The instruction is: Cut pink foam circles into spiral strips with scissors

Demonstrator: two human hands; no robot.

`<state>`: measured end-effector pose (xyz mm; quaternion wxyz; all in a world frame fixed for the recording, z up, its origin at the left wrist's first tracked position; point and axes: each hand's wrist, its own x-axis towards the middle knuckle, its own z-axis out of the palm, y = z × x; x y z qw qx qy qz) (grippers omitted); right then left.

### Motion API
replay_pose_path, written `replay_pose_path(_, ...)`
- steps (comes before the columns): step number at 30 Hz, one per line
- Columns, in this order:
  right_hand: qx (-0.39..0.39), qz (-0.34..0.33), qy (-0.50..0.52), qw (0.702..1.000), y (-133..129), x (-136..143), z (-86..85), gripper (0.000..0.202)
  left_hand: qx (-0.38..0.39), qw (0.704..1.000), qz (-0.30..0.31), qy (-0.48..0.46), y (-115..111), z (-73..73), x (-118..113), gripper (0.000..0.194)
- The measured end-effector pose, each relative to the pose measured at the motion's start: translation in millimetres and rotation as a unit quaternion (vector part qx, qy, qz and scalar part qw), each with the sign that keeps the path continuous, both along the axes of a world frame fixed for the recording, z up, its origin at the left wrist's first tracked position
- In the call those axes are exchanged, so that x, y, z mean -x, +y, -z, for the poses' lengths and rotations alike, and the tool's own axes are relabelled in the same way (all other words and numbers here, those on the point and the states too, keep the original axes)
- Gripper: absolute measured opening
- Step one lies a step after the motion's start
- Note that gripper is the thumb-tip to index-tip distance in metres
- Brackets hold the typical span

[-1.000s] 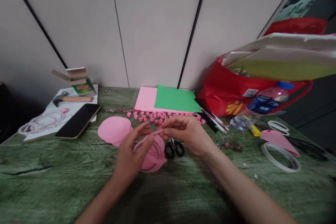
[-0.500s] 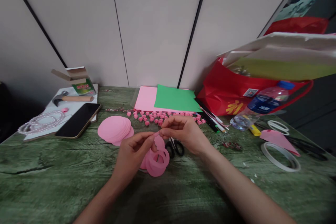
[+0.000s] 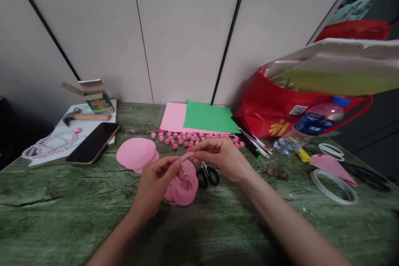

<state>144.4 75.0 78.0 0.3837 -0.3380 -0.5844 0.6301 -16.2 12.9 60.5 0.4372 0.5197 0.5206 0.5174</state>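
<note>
Between my two hands runs a curved pink paper strip (image 3: 187,156), its loops hanging below. My left hand (image 3: 158,178) pinches the strip at its left side, and my right hand (image 3: 218,156) pinches its upper right end. Pink paper rings (image 3: 185,193) dangle or lie under my fingers; which of them touch the table cannot be made out. Black-handled scissors (image 3: 213,176) lie just below my right hand, blades partly hidden. Behind my hands are several small rolled pink paper roses (image 3: 174,146). A stack of pink paper discs (image 3: 135,153) lies left of my left hand.
Pink and green sheets (image 3: 212,117) lie at the back. A phone (image 3: 93,143), hammer (image 3: 90,116) and beads (image 3: 50,145) are left. On the right are a red bag (image 3: 264,112), bottle (image 3: 311,126), pens (image 3: 254,143) and tape roll (image 3: 333,189).
My hands have moved slightly apart, and more of the pink strip shows between them. The hanging rings have shifted a little up and to the left.
</note>
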Motion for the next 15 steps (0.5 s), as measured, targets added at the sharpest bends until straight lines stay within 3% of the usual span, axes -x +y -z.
replay_pose_path(15, 0.000, 0.021, 0.025, 0.999, 0.0, 3.0, 0.6, 0.009, 0.012, 1.000, 0.015, -0.020, -1.0, -0.7, -0.6, 0.016)
